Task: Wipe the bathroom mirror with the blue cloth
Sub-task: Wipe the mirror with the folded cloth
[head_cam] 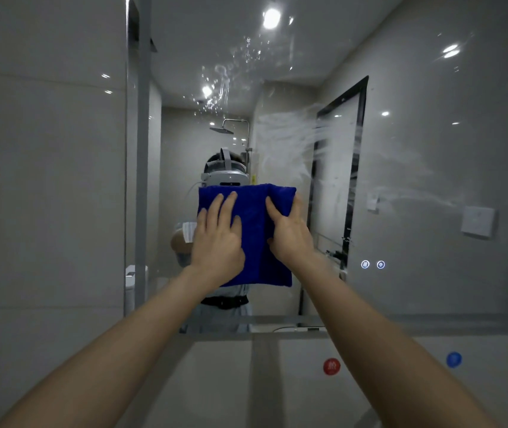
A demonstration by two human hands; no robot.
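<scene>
A folded blue cloth lies flat against the bathroom mirror near its middle. My left hand presses on the cloth's left half with fingers spread. My right hand grips the cloth's right edge, thumb over the front. Wet smears and streaks run across the glass to the right of the cloth, and droplets speckle the glass above it. The cloth hides part of the person's reflection.
A grey tiled wall borders the mirror's left edge. Two lit touch icons glow on the glass at lower right. Below the mirror's bottom edge, a red round sticker and a blue one sit on the wall.
</scene>
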